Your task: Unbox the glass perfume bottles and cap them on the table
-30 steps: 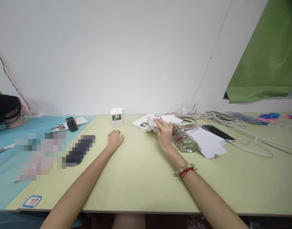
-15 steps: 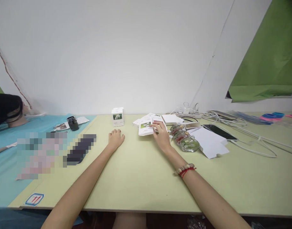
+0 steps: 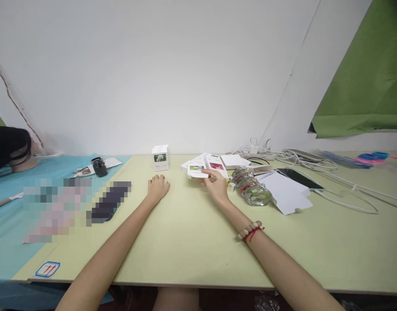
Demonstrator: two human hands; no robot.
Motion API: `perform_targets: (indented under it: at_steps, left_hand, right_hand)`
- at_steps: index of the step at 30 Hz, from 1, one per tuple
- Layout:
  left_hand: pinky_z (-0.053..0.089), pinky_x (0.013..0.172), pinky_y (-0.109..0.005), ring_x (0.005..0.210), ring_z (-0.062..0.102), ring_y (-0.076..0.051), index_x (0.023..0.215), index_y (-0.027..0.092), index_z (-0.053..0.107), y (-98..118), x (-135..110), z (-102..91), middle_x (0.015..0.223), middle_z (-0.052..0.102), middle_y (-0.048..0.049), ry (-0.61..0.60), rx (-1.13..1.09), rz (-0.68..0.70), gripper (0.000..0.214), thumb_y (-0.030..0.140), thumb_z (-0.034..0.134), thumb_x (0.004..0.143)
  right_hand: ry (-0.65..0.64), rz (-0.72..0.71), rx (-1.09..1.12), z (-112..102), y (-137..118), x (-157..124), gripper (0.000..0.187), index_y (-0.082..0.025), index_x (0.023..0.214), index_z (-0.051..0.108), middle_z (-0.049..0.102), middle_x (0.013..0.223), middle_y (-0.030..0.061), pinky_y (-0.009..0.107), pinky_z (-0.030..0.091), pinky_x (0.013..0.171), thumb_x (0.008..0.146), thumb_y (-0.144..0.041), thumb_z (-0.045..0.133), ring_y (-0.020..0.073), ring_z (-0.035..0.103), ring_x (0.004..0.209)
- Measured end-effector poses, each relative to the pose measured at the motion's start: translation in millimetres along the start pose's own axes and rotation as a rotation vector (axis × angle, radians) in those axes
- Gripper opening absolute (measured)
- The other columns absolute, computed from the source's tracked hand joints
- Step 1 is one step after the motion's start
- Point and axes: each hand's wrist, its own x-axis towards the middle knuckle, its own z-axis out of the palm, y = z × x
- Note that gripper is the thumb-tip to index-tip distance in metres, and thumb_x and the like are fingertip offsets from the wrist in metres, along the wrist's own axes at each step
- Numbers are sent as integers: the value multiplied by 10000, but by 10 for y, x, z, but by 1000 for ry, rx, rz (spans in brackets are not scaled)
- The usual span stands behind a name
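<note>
Pinched between thumb and fingertips of the right hand (image 3: pixel 216 188), just right of frame centre: a flat carton (image 3: pixel 197 171), white with a small green flower print. Near edge held clear of the table (image 3: pixel 185 242); far edge perhaps resting on the pile, hard to tell from this angle. On the wrist, lower right of centre, a bead bracelet (image 3: pixel 250 231) with a red cord.

Just left of centre, resting palm down on the table: the left hand (image 3: pixel 157 188), fingers half curled, holding nothing, well apart from the carton.

Worth keeping the pinch on the card's edge and the card level, since thin board probably creases if bent. Worth bringing the free hand in to support the other side.

Directly behind the grip, a pile of flat cartons (image 3: pixel 216 163). Left of that, an upright box (image 3: pixel 160 157). To the right, bagged glass bottles (image 3: pixel 252 190), then white sheets (image 3: pixel 284 194), a phone (image 3: pixel 298 178) and cables (image 3: pixel 347 190). Far left, a dark jar (image 3: pixel 99 167) on teal cloth (image 3: pixel 10 194).
</note>
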Motion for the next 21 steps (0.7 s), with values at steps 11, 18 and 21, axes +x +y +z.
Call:
perform_targets:
  at_steps: [11, 18, 21]
  left_hand:
    - [264, 889, -354, 1081, 431, -244, 1109, 180, 457, -1, 1, 4, 1133, 505, -117, -1, 0, 0, 367, 377, 343, 820]
    - [272, 883, -357, 1064, 443, -244, 1099, 173, 460, 0, 0, 2, 1119, 509, -121, 2, -4, 3, 366, 374, 341, 818]
    - [269, 885, -358, 1067, 441, -243, 1096, 173, 459, 2, -4, -3, 1120, 508, -122, 1, -7, 7, 365, 373, 341, 816]
  right_hand:
    - [-70, -248, -322, -32, -27, -1, 392, -211, 1138, 531, 398, 1244, 108, 304, 511, 657, 757, -168, 448, 178, 543, 925]
    - [-18, -250, -473, -68, -37, -32, 164, -180, 736, 597, 483, 908, 63, 273, 451, 654, 755, -163, 435, 166, 528, 820]
    - [-57, -279, -569, -77, -56, -51, 205, -197, 771, 616, 528, 848, 43, 294, 420, 724, 770, -150, 416, 172, 520, 832]
